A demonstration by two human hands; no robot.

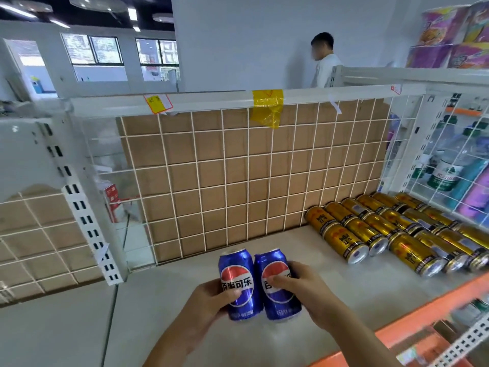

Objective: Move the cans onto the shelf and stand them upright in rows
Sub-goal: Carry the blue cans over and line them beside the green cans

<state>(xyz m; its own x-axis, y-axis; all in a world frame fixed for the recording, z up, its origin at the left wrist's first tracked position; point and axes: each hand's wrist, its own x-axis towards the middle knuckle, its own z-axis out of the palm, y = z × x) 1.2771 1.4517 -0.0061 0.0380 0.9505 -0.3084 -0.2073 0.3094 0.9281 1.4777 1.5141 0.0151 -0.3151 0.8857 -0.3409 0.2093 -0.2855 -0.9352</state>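
Two blue cola cans stand side by side above the white shelf, near its front. My left hand grips the left blue can from the lower left. My right hand grips the right blue can, thumb across its label. Both cans are upright and touch each other. Whether their bases rest on the shelf I cannot tell. Several gold cans stand in rows at the shelf's right end.
A white wire grid backed by brown cardboard closes the shelf's rear. An orange strip edges the front right. Bottles sit behind a side grid at right. A person stands beyond the shelf. A slotted upright stands at left.
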